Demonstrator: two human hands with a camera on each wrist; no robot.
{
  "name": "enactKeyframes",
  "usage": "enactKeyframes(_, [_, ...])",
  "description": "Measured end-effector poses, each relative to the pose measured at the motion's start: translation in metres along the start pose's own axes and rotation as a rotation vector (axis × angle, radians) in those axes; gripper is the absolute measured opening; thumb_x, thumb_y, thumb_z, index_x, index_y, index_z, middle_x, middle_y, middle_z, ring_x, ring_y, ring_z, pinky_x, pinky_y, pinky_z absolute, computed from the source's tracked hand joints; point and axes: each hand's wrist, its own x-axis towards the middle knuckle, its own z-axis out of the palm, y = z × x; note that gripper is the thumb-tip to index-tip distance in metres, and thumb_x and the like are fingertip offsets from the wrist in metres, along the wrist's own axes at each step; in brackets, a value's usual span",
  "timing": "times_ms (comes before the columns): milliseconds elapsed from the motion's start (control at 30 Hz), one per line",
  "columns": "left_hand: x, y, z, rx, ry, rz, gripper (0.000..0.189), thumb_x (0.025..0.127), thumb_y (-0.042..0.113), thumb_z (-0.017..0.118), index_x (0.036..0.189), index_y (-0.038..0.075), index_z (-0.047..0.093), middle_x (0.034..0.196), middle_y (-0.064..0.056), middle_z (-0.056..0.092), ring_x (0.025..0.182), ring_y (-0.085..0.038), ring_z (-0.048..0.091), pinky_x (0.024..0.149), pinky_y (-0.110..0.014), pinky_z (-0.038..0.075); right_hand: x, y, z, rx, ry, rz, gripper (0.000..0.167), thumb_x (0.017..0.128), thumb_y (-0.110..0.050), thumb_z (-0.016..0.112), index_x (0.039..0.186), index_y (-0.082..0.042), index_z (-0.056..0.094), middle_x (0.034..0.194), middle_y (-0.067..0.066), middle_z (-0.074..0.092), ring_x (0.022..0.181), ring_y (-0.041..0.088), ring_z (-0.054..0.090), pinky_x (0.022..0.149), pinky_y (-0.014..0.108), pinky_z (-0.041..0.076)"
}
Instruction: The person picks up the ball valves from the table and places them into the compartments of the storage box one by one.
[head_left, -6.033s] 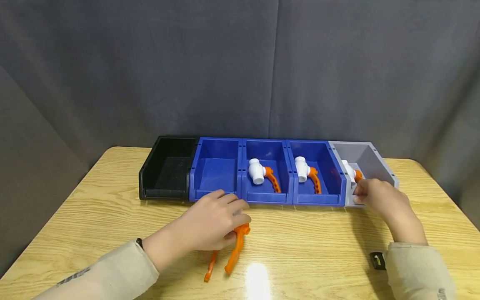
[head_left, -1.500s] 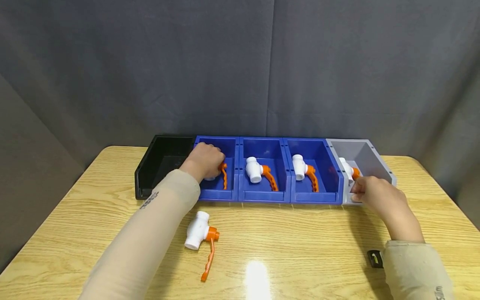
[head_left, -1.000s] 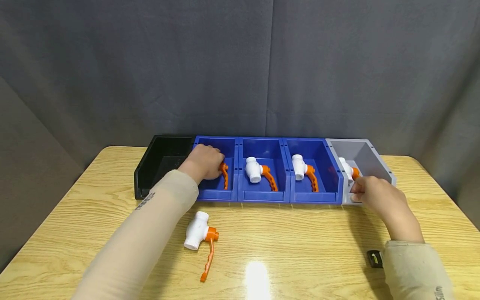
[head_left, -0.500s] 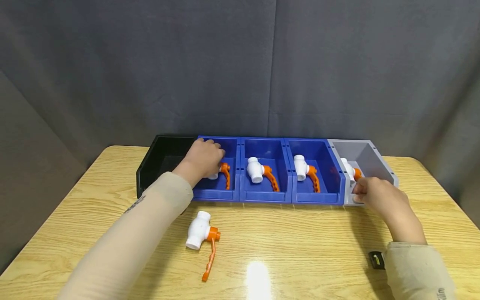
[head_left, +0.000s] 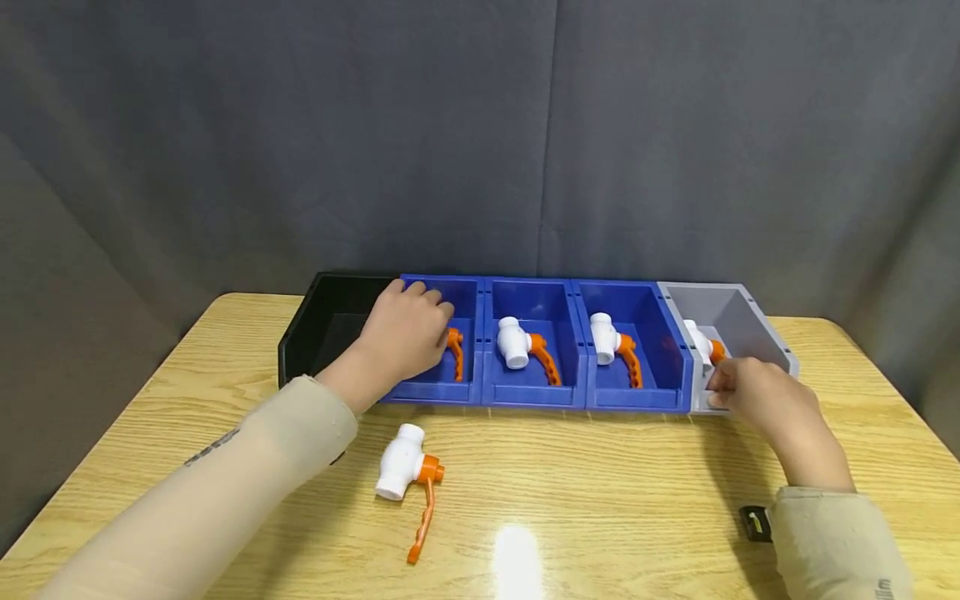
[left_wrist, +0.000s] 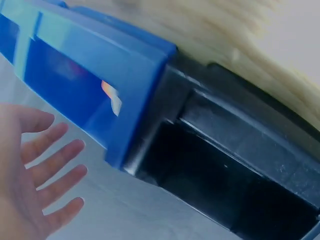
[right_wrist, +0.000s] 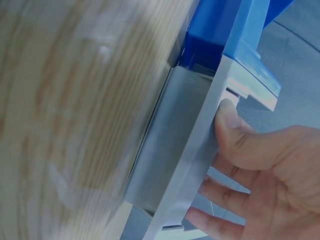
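Since half a second ago left hand [head_left: 405, 333] drew back open-fingered from the left blue bin [head_left: 433, 390], leaving its valve [head_left: 453, 350]; right hand [head_left: 757, 398] pinches the grey bin [head_left: 757, 321] wall; valve looks light, rigid, slick—grip its white body.

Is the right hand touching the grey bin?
Touching. The right wrist view shows the right hand with thumb and fingers pinching the grey bin at its front wall.

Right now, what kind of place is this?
Probably a small parts-sorting bench: a wooden table with a row of plastic bins, most holding white-and-orange valves, before a plain grey curtain.
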Motion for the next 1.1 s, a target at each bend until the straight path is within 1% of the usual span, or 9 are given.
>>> enactKeyframes(133, [-0.011,0.011,-0.006,-0.038,0.058,0.012,0.022,0.092,0.026,0.064,0.104,0.01,0.074,0.099,-0.007,0.07,0.092,-0.027,0.063,0.086,-0.043,0.05,0.0,0.0,0.0,0.002,0.002,-0.002,0.005,0.087,-0.011,0.072,0.087,-0.01,0.067,0.085,0.012,0.065,0.08,0.033,0.056,0.062,0.051,0.043])
enactKeyframes(267, [-0.022,0.02,-0.011,-0.093,0.129,0.024,0.016,0.089,0.024,0.065,0.094,0.012,0.073,0.092,-0.004,0.07,0.084,-0.024,0.063,0.075,-0.039,0.05,0.0,0.001,0.0,0.005,-0.001,0.0,0.005,0.087,-0.01,0.072,0.088,-0.009,0.067,0.085,0.012,0.064,0.08,0.033,0.056,0.063,0.052,0.043])
enactKeyframes(333, [-0.028,0.024,-0.013,-0.124,0.152,0.025,0.013,0.088,0.023,0.065,0.09,0.013,0.073,0.09,-0.003,0.069,0.082,-0.023,0.063,0.071,-0.037,0.049,0.0,0.001,0.0,0.006,-0.003,0.001,0.005,0.087,-0.01,0.072,0.088,-0.009,0.067,0.085,0.012,0.064,0.08,0.033,0.055,0.063,0.052,0.043])
enactKeyframes(400, [-0.033,0.028,-0.016,-0.145,0.157,0.028,0.013,0.088,0.024,0.065,0.09,0.014,0.073,0.093,-0.003,0.07,0.084,-0.022,0.063,0.071,-0.037,0.049,0.0,0.001,0.001,0.006,-0.002,0.0,0.005,0.087,-0.01,0.072,0.088,-0.009,0.067,0.085,0.012,0.064,0.08,0.033,0.055,0.063,0.052,0.043])
enactKeyframes(467, [-0.039,0.031,-0.018,-0.157,0.178,0.038,0.013,0.088,0.024,0.065,0.091,0.015,0.074,0.095,-0.003,0.071,0.085,-0.022,0.064,0.07,-0.036,0.05,0.0,0.0,0.001,0.007,-0.003,0.0,0.005,0.087,-0.009,0.072,0.088,-0.008,0.067,0.086,0.012,0.064,0.08,0.033,0.055,0.064,0.052,0.043])
enactKeyframes(667, [-0.055,0.034,-0.015,-0.163,0.256,0.078,0.011,0.086,0.022,0.066,0.089,0.014,0.073,0.088,-0.002,0.069,0.077,-0.021,0.061,0.061,-0.033,0.046,0.0,0.0,0.002,0.005,0.0,-0.005,0.005,0.087,-0.009,0.072,0.087,-0.009,0.067,0.085,0.011,0.064,0.08,0.032,0.055,0.064,0.052,0.043])
enactKeyframes(767, [-0.062,0.035,-0.014,-0.175,0.259,0.087,0.012,0.086,0.024,0.068,0.091,0.015,0.074,0.091,-0.002,0.069,0.079,-0.022,0.061,0.063,-0.032,0.047,0.0,0.0,0.002,0.006,0.007,-0.012,0.005,0.087,-0.009,0.072,0.086,-0.009,0.067,0.084,0.01,0.064,0.079,0.032,0.055,0.063,0.051,0.043])
enactKeyframes(967, [-0.073,0.039,-0.013,-0.206,0.216,0.1,0.022,0.086,0.035,0.07,0.095,0.015,0.075,0.098,-0.003,0.071,0.089,-0.022,0.065,0.068,-0.033,0.05,0.0,-0.001,0.001,0.008,0.007,-0.011,0.004,0.087,-0.008,0.072,0.087,-0.008,0.068,0.085,0.011,0.065,0.079,0.031,0.055,0.064,0.051,0.043])
enactKeyframes(1100, [-0.079,0.041,-0.013,-0.211,0.215,0.113,0.023,0.085,0.035,0.071,0.095,0.015,0.075,0.097,-0.003,0.071,0.088,-0.023,0.066,0.069,-0.033,0.051,0.0,-0.001,0.002,0.011,0.003,-0.005,0.004,0.088,-0.008,0.072,0.087,-0.007,0.068,0.085,0.012,0.065,0.079,0.032,0.055,0.065,0.051,0.043])
